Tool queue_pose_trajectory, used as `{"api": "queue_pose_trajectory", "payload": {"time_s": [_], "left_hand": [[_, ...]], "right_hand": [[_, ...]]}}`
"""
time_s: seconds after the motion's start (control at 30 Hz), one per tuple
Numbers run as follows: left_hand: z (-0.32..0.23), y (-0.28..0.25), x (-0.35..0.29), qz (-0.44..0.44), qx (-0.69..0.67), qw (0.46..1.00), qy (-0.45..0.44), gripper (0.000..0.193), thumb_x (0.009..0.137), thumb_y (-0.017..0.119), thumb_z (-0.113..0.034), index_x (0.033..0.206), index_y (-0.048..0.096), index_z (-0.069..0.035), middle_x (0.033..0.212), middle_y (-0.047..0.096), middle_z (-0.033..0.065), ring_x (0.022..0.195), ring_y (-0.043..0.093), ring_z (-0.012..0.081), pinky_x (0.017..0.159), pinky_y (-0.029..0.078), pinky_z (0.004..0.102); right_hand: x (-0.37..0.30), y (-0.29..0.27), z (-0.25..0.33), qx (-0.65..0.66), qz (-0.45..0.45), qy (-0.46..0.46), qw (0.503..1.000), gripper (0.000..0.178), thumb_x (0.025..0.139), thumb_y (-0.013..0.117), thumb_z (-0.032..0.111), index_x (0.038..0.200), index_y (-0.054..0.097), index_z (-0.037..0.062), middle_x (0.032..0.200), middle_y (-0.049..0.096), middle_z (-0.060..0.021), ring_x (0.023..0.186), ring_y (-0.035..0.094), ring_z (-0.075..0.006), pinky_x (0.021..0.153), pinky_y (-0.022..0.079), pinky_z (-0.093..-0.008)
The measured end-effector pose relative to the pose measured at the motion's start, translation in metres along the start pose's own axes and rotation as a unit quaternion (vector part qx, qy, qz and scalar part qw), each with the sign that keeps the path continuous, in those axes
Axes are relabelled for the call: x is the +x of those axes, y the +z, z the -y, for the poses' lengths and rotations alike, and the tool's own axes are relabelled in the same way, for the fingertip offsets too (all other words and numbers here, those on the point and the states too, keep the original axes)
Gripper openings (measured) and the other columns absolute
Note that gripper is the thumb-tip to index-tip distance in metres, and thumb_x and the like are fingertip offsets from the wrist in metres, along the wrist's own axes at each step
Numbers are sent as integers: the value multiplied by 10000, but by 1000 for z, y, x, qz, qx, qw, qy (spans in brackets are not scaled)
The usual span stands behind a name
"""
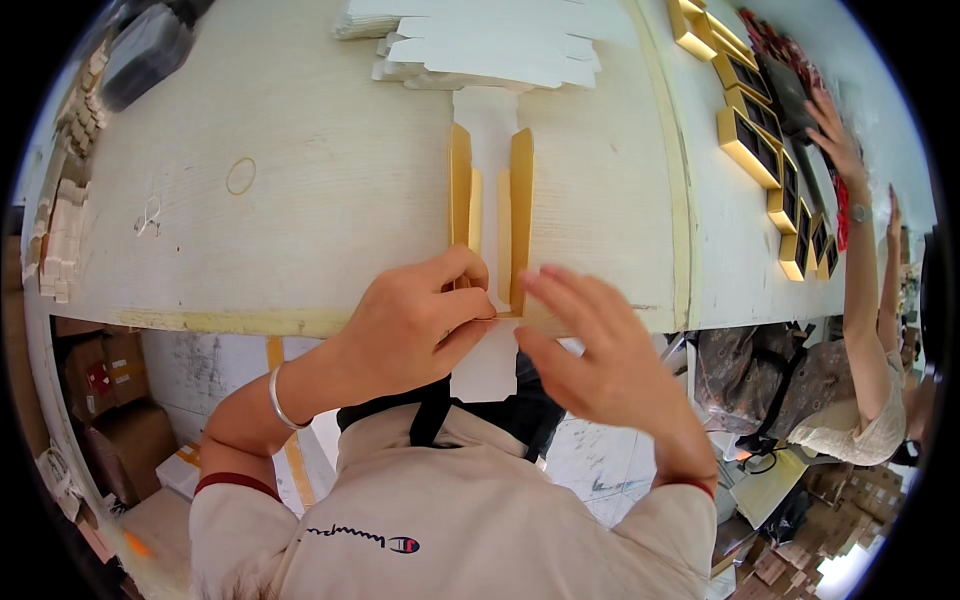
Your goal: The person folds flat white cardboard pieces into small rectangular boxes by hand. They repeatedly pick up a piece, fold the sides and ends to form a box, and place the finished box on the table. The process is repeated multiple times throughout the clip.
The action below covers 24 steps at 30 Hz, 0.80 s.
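A partly folded cardboard box [521, 195], gold on the side walls and white on the flaps, lies lengthwise before me at the table's near edge. Its two long walls stand up, and a white end flap hangs over the edge toward my lap. With fingers curled in a pinch, my left hand [405, 318] grips the near left corner. My right hand [608, 352], slightly blurred, has its fingers stretched apart beside the near right corner; whether it touches the card I cannot tell. Beyond the box's far end lies a stack of flat white box blanks [480, 45].
Several gold boxes with black insides [752, 150] stand along the right, where a co-worker's hand [835, 135] reaches over. A rubber band [241, 177] lies at left. Folded card pieces [65, 240] and a dark grey package [145, 58] line the far left. Cartons [112, 365] sit below.
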<state>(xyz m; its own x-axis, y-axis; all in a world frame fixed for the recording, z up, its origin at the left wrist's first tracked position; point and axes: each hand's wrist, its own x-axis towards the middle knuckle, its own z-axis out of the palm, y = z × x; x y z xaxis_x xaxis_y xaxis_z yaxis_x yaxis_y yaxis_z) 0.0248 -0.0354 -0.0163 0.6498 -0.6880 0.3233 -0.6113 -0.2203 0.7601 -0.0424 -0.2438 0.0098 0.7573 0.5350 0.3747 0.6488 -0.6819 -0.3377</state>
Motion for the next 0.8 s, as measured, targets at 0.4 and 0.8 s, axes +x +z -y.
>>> {"api": "queue_pose_trajectory", "payload": {"time_s": [0.4, 0.8], "left_hand": [[6, -8, -5, 52, -66, 996, -15, 197, 870, 678, -162, 970, 662, 7, 1061, 598, 131, 691, 600, 233, 615, 503, 307], [-3, 2, -11, -15, -190, 976, -105, 235, 917, 576, -62, 1122, 474, -5, 1179, 554, 201, 691, 614, 247, 607, 501, 308]], "right_hand": [[4, 36, -1, 181, -139, 47, 973, 370, 676, 683, -89, 1038, 635, -30, 934, 652, -135, 743, 588, -271, 613, 480, -342], [11, 42, 4, 229, -216, 151, 937, 266, 793, 681, -62, 1050, 635, -14, 970, 632, -159, 695, 590, -245, 584, 481, -329]]}}
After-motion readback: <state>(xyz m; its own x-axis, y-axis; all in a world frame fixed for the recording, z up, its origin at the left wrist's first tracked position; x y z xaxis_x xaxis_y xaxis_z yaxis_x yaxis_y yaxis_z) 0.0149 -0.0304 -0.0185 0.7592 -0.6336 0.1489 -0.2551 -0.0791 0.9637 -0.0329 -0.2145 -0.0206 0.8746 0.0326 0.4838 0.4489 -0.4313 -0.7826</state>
